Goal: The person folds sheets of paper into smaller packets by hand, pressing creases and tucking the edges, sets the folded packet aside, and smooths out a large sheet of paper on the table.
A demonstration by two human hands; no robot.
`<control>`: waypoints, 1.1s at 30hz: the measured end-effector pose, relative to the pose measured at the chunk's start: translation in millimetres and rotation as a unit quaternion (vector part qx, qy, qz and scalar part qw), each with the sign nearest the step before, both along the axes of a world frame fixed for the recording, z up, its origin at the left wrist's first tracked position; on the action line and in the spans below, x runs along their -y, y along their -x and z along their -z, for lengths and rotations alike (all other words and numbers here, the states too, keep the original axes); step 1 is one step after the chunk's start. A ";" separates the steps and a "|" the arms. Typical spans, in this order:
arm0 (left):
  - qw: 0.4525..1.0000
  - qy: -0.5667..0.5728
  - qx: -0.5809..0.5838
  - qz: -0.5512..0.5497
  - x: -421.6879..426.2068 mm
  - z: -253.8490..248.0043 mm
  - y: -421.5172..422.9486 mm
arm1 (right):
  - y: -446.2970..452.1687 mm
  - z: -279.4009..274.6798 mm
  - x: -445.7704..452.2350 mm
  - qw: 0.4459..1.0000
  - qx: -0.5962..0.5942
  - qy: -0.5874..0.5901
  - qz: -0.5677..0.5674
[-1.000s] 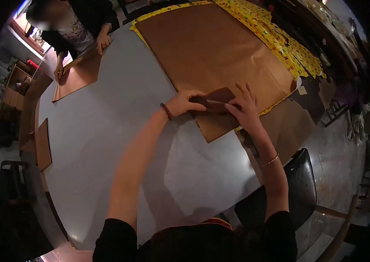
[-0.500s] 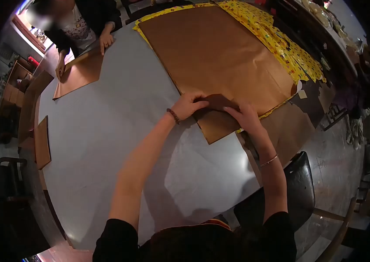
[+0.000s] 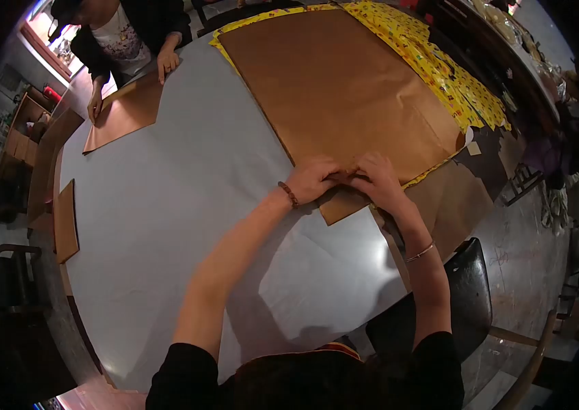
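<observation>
A large brown sheet, paper by its look, point(image 3: 330, 75) lies over yellow printed material point(image 3: 406, 34) on the grey tabletop point(image 3: 166, 225). At its near corner, my left hand point(image 3: 313, 180) and my right hand point(image 3: 377, 183) meet with bent fingers, pinching a bit of the brown sheet between them. Their thumbs and fingertips nearly touch, and the hands cover most of the gripped part. Just below them a flat brown corner point(image 3: 341, 206) of the sheet sticks out toward me. I wear a beaded bracelet on the left wrist and a thin bangle on the right.
Across the table at upper left, a person's hands point(image 3: 166, 63) rest on another brown piece point(image 3: 125, 116). A folded brown piece point(image 3: 66, 222) lies at the left edge. A black chair point(image 3: 470, 294) stands close at my right, beside more brown sheet point(image 3: 453, 205).
My left hand has moved right and slightly down, closing in on my right hand. The dark raised fold between them is now mostly hidden by my fingers.
</observation>
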State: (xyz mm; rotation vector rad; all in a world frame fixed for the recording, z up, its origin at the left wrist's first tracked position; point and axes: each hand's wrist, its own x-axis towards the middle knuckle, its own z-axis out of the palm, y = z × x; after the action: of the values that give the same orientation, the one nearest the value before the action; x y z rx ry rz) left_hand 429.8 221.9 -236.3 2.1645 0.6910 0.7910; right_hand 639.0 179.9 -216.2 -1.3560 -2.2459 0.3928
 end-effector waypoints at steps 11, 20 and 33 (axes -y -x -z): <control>0.993 -0.116 -0.018 -0.013 3.9 -1.8 5.5 | 6.3 -7.7 3.1 0.994 -0.069 0.083 -0.010; 0.988 -0.143 -0.023 -0.045 3.8 -6.5 5.9 | 6.8 -20.2 1.7 0.996 -0.030 0.086 -0.021; 0.960 -0.244 -0.133 -0.045 16.2 2.0 11.9 | 14.3 1.1 17.2 0.995 -0.081 0.061 0.000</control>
State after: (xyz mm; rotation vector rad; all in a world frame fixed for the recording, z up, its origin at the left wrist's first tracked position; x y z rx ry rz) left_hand 417.9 205.7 -238.3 2.7403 0.7967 0.7866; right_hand 624.7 162.7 -217.3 -1.3333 -2.1172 0.6263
